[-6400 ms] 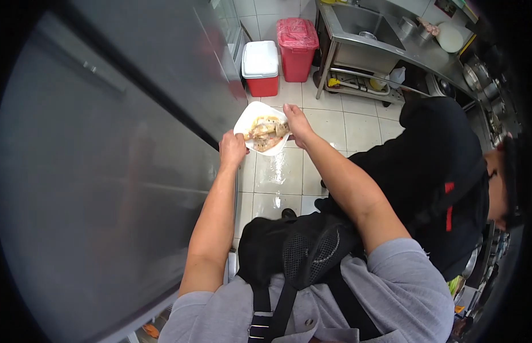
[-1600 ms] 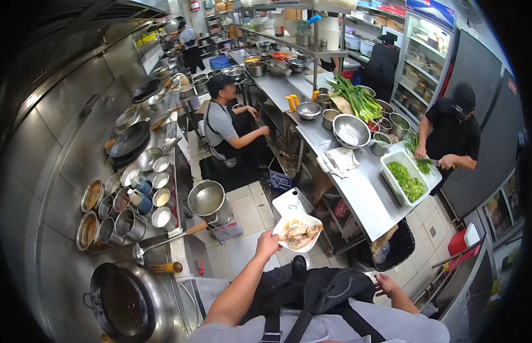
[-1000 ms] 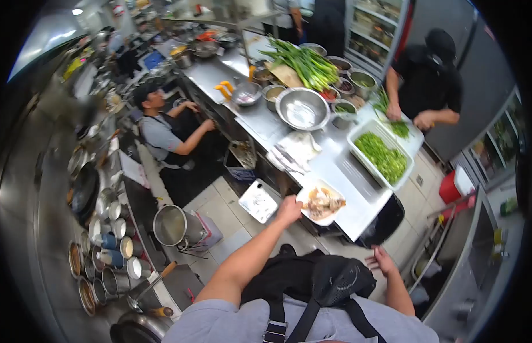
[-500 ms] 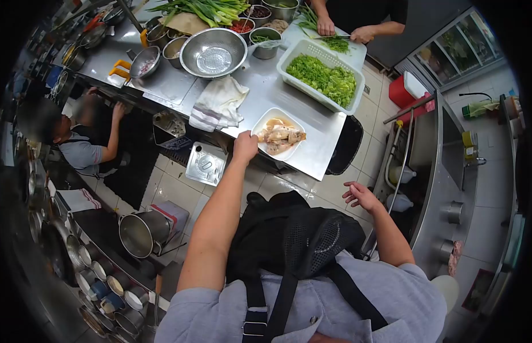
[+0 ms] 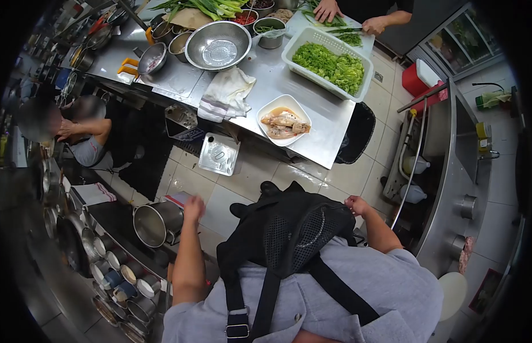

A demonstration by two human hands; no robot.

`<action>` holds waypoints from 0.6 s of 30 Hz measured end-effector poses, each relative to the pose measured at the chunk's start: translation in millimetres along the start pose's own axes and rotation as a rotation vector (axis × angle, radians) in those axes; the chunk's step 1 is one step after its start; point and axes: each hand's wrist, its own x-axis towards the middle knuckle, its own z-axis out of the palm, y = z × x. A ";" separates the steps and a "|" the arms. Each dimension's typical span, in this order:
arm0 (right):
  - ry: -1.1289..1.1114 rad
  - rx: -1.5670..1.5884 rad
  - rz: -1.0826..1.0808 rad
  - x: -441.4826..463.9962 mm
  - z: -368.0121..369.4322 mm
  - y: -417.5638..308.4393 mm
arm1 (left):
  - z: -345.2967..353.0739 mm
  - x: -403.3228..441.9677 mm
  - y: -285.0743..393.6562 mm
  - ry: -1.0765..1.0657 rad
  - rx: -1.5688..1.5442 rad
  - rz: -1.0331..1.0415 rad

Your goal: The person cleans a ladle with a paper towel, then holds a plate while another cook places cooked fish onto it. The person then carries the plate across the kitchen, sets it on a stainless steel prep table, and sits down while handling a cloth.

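My left hand (image 5: 194, 208) hangs low on the left, in front of a large metal stockpot (image 5: 154, 223) in this view. Motion blurs its fingers. At the right edge of my black apron (image 5: 289, 223) is my right hand (image 5: 357, 205), fingers curled in against the cloth; whether they pinch it is hard to see. A white square dish (image 5: 264, 106) rests near the front corner of the steel table (image 5: 312, 153), apart from both hands. Whole-looking fish (image 5: 284, 122) lies in it in brownish liquid.
A white basket (image 5: 366, 86) of chopped greens, a metal colander (image 5: 217, 46) and a white towel (image 5: 227, 91) stand on the table. A co-worker's hands (image 5: 373, 26) cut greens with a knife. Another person (image 5: 89, 134) is at the left. A square metal tin (image 5: 218, 154) sits below the table edge.
My left hand has let go of the dish and drawn back down and left. The right hand has moved in to the apron's edge, its fingers curling. The dish stays on the table.
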 end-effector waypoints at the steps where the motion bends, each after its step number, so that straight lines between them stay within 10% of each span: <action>1: -0.023 -0.014 0.028 5.7 4.7 4.7 | -11.8 -31.6 -27.0 0.069 -0.129 -0.125; 13: -0.149 -0.093 -0.168 73.2 36.9 -86.2 | -56.8 -218.7 -193.3 0.345 -0.156 -0.494; 16: -0.162 -0.080 -0.223 73.7 41.2 -106.5 | -69.0 -212.5 -238.1 0.356 0.121 -0.296; 18: -0.164 -0.127 -0.202 74.8 43.2 -109.0 | -78.5 -208.2 -264.6 0.190 -0.387 -0.113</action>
